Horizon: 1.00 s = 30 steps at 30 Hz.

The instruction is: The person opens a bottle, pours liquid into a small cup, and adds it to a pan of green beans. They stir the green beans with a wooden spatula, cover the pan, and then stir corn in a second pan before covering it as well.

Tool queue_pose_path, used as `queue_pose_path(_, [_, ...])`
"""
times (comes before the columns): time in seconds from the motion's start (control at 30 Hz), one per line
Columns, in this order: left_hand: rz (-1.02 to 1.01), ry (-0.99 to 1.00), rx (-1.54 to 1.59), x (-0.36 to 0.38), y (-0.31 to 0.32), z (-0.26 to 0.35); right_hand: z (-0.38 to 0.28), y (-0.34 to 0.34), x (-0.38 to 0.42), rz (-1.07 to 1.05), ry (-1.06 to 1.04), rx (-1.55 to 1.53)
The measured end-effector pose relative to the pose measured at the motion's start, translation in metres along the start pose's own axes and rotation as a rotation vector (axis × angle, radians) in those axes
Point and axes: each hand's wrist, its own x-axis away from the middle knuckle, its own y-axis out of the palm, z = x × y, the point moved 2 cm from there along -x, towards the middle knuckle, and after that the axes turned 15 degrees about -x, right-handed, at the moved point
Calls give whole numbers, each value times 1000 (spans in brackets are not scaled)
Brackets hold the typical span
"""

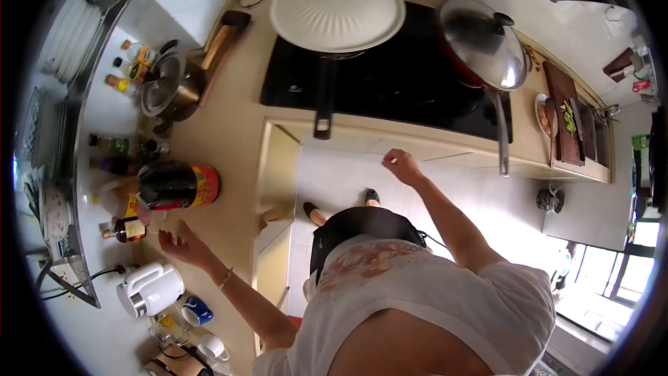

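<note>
My left hand is over the left counter with its fingers apart and nothing in them. It is nearest to a small dark bottle with a light label and a large dark jug with a red and yellow label. There is a gap between the hand and both. My right hand hangs over the floor in front of the stove. Its fingers are curled closed, and I see nothing in them. A pan with a white ridged lid and a wok with a shiny lid stand on the black cooktop.
A steel pot and seasoning bottles stand at the back left. A white kettle, a blue mug and a white cup are at lower left. Pan handles overhang the counter. A cutting board holds chopped greens beside a plate.
</note>
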Motion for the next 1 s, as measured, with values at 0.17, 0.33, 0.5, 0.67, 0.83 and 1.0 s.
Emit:
queue_pose_path(0.17, [149, 216, 156, -43, 4, 17, -2, 23, 5, 88, 119, -79])
queue_pose_path(0.33, [-116, 210, 355, -57, 24, 1, -26, 59, 13, 104, 190, -10])
queue_pose_path(0.5, [-346, 26, 523, -57, 36, -10, -73, 108, 5, -44, 226, -27])
queue_pose_path(0.67, [-307, -24, 613, -52, 44, -1, -177, 184, -27, -355, -107, -90])
queue_pose_path(0.83, [-313, -180, 555, -42, 52, 4, -247, 272, -54, -517, -333, -72])
queue_pose_path(1.0, [-133, -107, 566, -30, 63, 14, -257, 313, -74, -417, -416, -112])
